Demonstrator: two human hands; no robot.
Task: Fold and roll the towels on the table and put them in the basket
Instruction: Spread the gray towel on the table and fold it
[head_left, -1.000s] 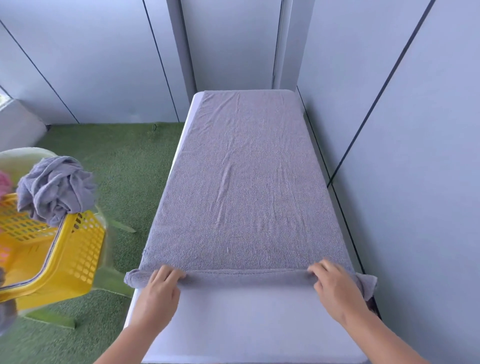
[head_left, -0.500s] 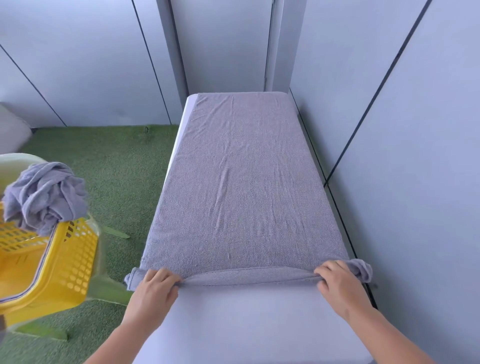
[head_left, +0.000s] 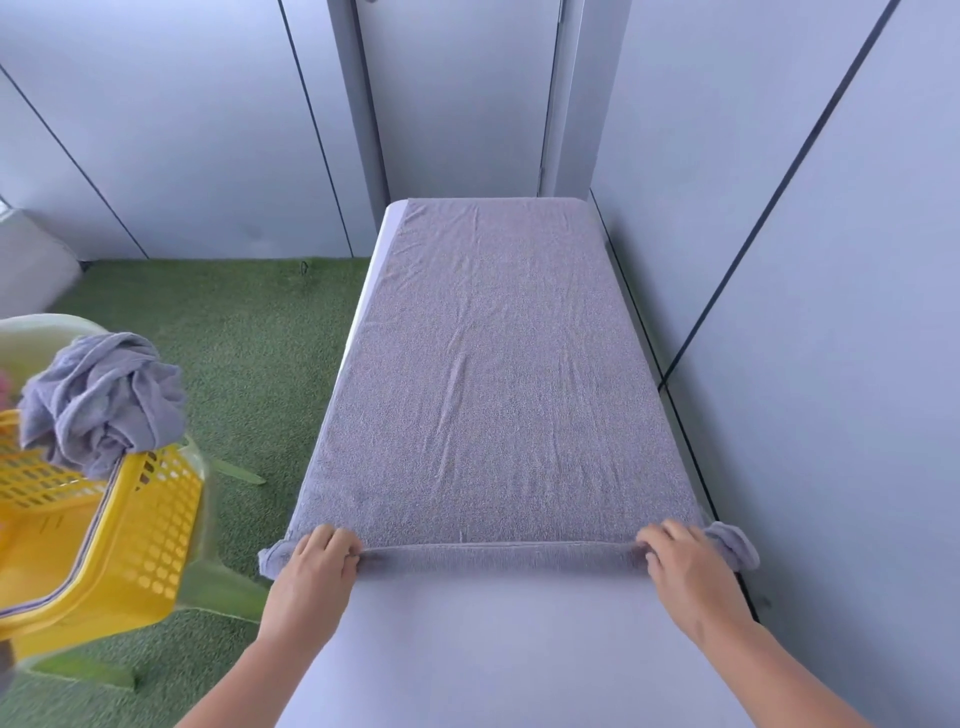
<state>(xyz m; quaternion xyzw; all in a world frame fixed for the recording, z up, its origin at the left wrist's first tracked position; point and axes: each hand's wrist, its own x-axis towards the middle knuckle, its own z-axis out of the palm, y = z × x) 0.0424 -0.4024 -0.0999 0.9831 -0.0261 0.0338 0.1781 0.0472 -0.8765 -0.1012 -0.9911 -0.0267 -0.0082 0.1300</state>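
Your left hand and right hand have fingers curled down on the towel roll's ends; the rest lies flat on the table beyond them. Uneven pushing could skew the roll.

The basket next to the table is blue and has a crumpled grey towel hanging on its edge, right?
Not quite. The basket is yellow, not blue; the head view shows it. The rest holds: it sits beside the table, and a crumpled grey towel hangs on its edge.
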